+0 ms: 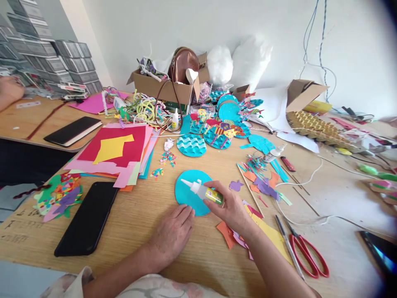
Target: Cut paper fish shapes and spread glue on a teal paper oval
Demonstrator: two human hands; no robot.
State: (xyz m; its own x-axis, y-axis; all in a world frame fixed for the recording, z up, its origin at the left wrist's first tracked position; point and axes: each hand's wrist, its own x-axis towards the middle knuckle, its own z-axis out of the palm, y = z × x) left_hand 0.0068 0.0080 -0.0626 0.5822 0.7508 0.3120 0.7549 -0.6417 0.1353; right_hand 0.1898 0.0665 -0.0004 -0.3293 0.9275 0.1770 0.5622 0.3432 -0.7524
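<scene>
My right hand (231, 207) is closed round a small glue bottle (201, 191), held on its side with the white nozzle pointing left over a teal paper disc (186, 196). The disc lies flat on the wooden table (139, 223). My left hand (172, 234) rests flat, fingers stretched out, on the table at the disc's near edge, its fingertips touching the disc. A small purple paper fish (236, 185) lies just right of the bottle.
A black phone (88, 217) lies to the left, red-handled scissors (305, 248) to the right. Stacked coloured paper (116, 155) and finished teal wave discs (191, 145) sit behind. Paper scraps (263, 186), cardboard boxes (164, 85) and another person's hand (9, 91) are further off.
</scene>
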